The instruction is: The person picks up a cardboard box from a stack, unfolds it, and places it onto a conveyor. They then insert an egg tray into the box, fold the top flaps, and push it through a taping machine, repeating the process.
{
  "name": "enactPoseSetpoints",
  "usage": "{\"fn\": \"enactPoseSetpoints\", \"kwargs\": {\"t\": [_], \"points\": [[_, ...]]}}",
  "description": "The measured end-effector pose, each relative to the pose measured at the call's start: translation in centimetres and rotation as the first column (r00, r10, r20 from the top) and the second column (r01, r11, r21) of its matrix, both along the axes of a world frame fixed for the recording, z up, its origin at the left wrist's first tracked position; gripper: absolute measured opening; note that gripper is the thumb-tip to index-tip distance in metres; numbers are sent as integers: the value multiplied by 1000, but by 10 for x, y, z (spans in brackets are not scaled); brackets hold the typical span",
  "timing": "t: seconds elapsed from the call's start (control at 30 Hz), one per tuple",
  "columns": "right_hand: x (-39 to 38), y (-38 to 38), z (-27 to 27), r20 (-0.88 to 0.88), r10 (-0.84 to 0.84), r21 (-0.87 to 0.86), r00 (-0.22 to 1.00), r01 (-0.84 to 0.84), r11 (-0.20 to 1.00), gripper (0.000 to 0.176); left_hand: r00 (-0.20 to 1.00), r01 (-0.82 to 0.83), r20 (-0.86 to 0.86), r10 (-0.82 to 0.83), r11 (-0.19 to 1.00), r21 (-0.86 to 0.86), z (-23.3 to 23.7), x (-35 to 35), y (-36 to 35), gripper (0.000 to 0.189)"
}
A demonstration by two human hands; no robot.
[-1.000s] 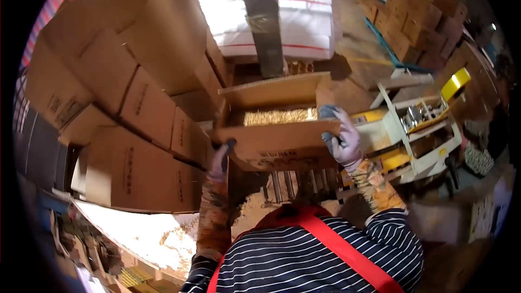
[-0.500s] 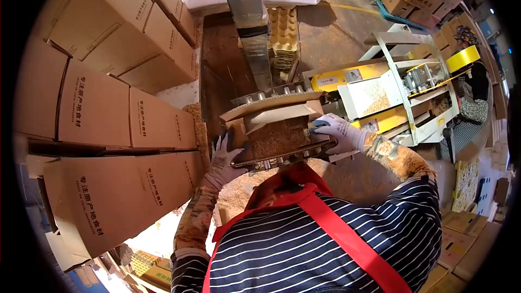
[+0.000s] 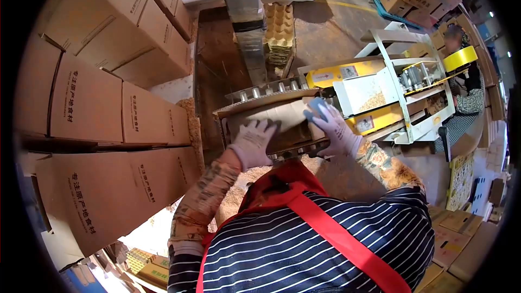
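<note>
In front of my body an open cardboard box (image 3: 271, 114) lies on a roller conveyor (image 3: 271, 90), its flaps partly raised. My left hand (image 3: 254, 142), in a pale glove with dark fingertips, is over the box's near left part with its fingers apart. At the box's right end my right hand (image 3: 337, 130), gloved the same way, rests by the end flap, fingers spread. Neither hand is wrapped around anything. The inside of the box is partly hidden by the flaps and my hands.
Stacked printed cartons (image 3: 87, 103) stand on the left. A metal post (image 3: 241, 0) rises beyond the conveyor beside egg trays (image 3: 279, 27). On the right are a white machine frame (image 3: 399, 81), yellow boxes (image 3: 334, 75), yellow tape (image 3: 460, 58) and another person (image 3: 471, 100).
My left hand has moved from the box's left end rightward over it. My right hand has shifted slightly onto the right end flap. The flaps lie lower over the opening.
</note>
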State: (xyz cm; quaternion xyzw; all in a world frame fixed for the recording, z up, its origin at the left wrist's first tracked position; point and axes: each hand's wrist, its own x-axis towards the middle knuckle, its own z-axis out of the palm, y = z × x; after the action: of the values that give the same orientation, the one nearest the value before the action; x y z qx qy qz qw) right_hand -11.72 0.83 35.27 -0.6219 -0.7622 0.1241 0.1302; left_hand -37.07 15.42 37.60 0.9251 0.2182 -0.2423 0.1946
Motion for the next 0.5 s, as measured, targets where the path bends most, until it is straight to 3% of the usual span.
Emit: {"fn": "enactPoseSetpoints", "kwargs": {"t": [0.07, 0.1, 0.13, 0.2, 0.23, 0.27, 0.33, 0.37, 0.4, 0.47, 0.5], "points": [[2, -2, -11, -77, -18, -189, 997, 3, 982, 112, 998, 31, -49, -30, 999, 20, -40, 4, -12, 83], [3, -6, -16, -264, -73, -174, 962, 27, 984, 103, 993, 59, -101, -56, 998, 33, -44, 5, -17, 77], [4, -9, -20, -266, -75, -176, 961, 28, 984, 103, 993, 61, -104, -57, 998, 31, -48, 3, -15, 77], [3, -9, -21, 53, 200, -302, 978, -175, 937, 93, 996, -48, 76, 53, 996, -69, -50, -9, -9, 71], [-1, -7, -12, 104, 226, -307, 968, -185, 933, 78, 991, -62, 116, 73, 994, -95, -53, -14, -8, 75], [2, -1, -11, 102, 231, -304, 968, -191, 934, 78, 990, -67, 114, 77, 994, -91, -51, -25, -9, 75], [8, 15, -11, 85, 240, -433, 967, -181, 883, 71, 932, -32, 358, 58, 996, -80, -38, -54, -17, 80], [11, 17, -16, 99, 266, -339, 959, -219, 915, 68, 859, -110, 512, 8, 980, 168, -24, -76, -24, 85], [9, 23, -13, 92, 272, -331, 958, -228, 916, 68, 863, -115, 504, 10, 978, 176, -37, -101, -27, 85], [4, 31, -5, -2, 256, -382, 967, -237, 893, 63, 437, -525, 880, 186, 848, 81, -83, -146, -23, 84], [7, 31, -14, -11, 286, -269, 958, -278, 922, 57, 651, -456, 657, 380, 888, -62, -93, -154, -22, 76]]}}
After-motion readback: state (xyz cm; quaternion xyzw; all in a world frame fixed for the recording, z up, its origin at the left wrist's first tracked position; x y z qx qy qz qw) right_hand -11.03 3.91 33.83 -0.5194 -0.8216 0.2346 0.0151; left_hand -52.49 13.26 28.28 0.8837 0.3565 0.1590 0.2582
